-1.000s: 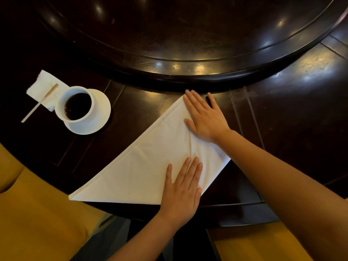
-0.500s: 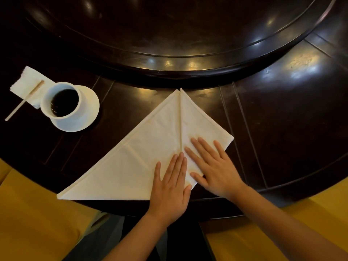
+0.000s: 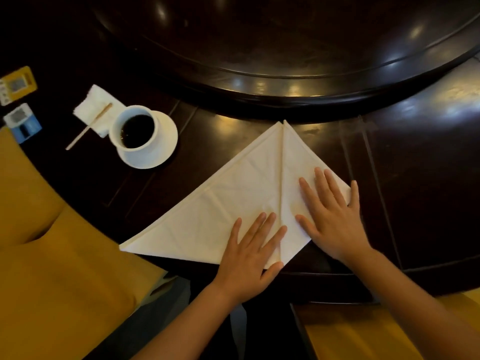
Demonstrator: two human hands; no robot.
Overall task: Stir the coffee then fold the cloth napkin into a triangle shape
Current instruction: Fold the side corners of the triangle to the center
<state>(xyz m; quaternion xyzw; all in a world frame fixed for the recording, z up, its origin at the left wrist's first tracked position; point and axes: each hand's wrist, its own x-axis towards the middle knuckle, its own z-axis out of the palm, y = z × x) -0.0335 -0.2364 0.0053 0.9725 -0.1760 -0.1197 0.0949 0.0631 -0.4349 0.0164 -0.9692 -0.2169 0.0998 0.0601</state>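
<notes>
A white cloth napkin lies on the dark wooden table, its right corner folded over so a straight edge runs down from the top point. My left hand lies flat on the napkin's lower part, fingers across that edge. My right hand presses flat on the folded right flap, fingers spread. To the left stands a white cup of black coffee on a white saucer. A wooden stirrer rests across a small white paper napkin beside the cup.
A large raised dark turntable fills the table's far middle. Two small cards lie at the far left. Yellow seat cushions sit at the lower left and lower right, below the table's edge.
My right hand slid from the napkin's top point down along the folded flap and now lies flat on its right part. My left hand stayed on the lower part. The view shifted.
</notes>
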